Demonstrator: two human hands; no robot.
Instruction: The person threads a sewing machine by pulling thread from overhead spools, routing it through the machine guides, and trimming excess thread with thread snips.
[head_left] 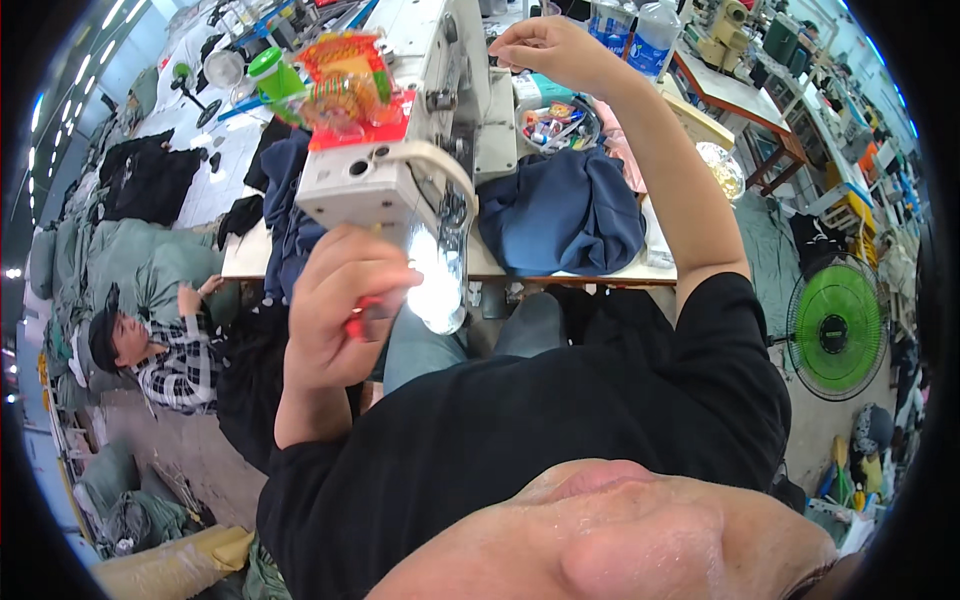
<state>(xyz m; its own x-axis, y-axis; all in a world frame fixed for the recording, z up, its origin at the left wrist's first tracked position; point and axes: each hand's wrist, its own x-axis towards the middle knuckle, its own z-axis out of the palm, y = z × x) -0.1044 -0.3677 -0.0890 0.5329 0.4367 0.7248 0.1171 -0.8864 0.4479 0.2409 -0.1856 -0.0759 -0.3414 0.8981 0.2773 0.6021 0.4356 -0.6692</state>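
A white sewing machine point(345, 185) stands before me, its bright lamp point(436, 285) lit beside the needle end. My left hand point(345, 300) is raised in front of the machine head, fingers curled round a small red object point(362, 322). Motion blurs that object, and the fist hides most of it. Farther off, my right hand point(545, 48) reaches to the right of the machine's body with fingertips pinched together. Whatever they hold, if anything, is too small to tell. Dark blue cloth point(560, 212) lies bunched on the table right of the machine; more blue cloth point(285, 200) hangs at its left.
A snack packet point(345, 75) and a green-lidded container point(270, 72) sit on or beside the machine. Water bottles point(655, 35) and a bowl of small items point(558, 125) stand behind the cloth. A green fan point(835, 328) is at right; another person point(170, 355) sits at left.
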